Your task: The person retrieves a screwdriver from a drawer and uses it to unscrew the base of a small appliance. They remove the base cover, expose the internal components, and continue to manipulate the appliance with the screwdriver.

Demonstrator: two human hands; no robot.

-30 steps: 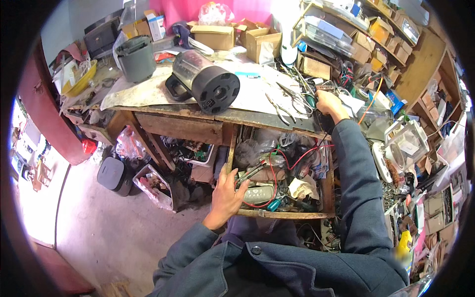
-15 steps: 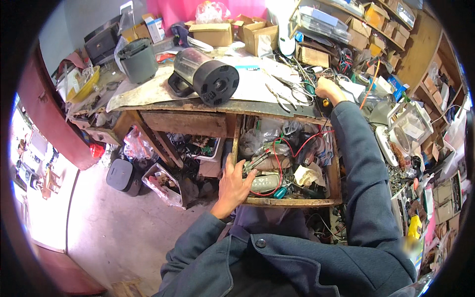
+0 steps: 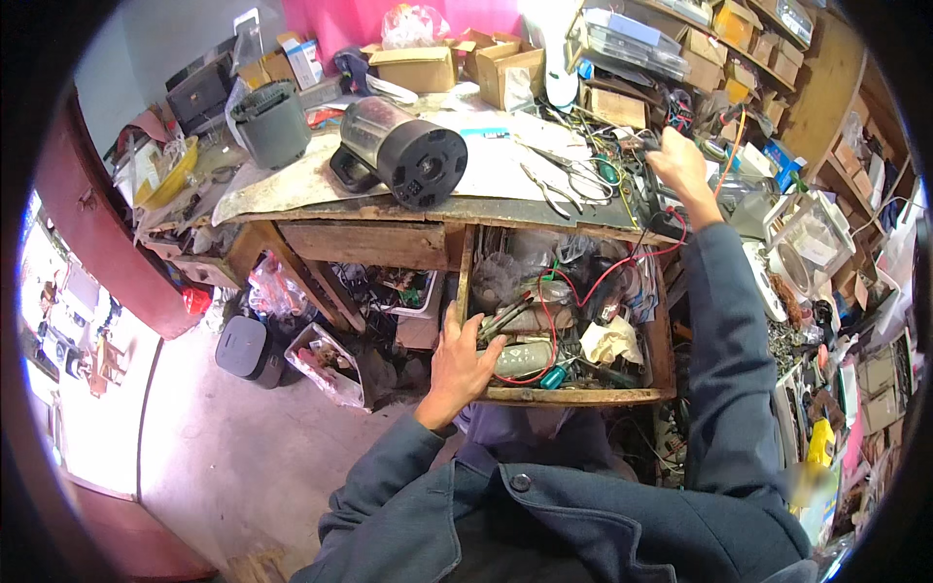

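My left hand (image 3: pixel 461 361) rests on the left side of the open wooden drawer (image 3: pixel 583 395), fingers spread over its edge. Beside those fingers lie thin pen-like tools (image 3: pixel 507 316), a grey oblong case (image 3: pixel 523 360) and a green-handled screwdriver (image 3: pixel 552 377). A red wire (image 3: pixel 622 262) loops from the drawer up to the bench edge. My right hand (image 3: pixel 678 163) reaches over the cluttered right end of the bench, fingers curled; what they hold, if anything, is unclear. Left of it lie pliers (image 3: pixel 552 190). A clear blender jug with a black base (image 3: pixel 403 155) lies on its side.
A dark grey container (image 3: pixel 270 121) stands left of the jug. Cardboard boxes (image 3: pixel 413 68) line the back of the bench. Shelves with small boxes (image 3: pixel 768 63) rise at right. A black bin (image 3: pixel 248 350) and a scrap-filled box (image 3: pixel 328 367) are on the floor.
My right hand has moved right and slightly farther back over the clutter. The red wire's upper end now lies farther right, near the bench edge. My left hand stays on the drawer.
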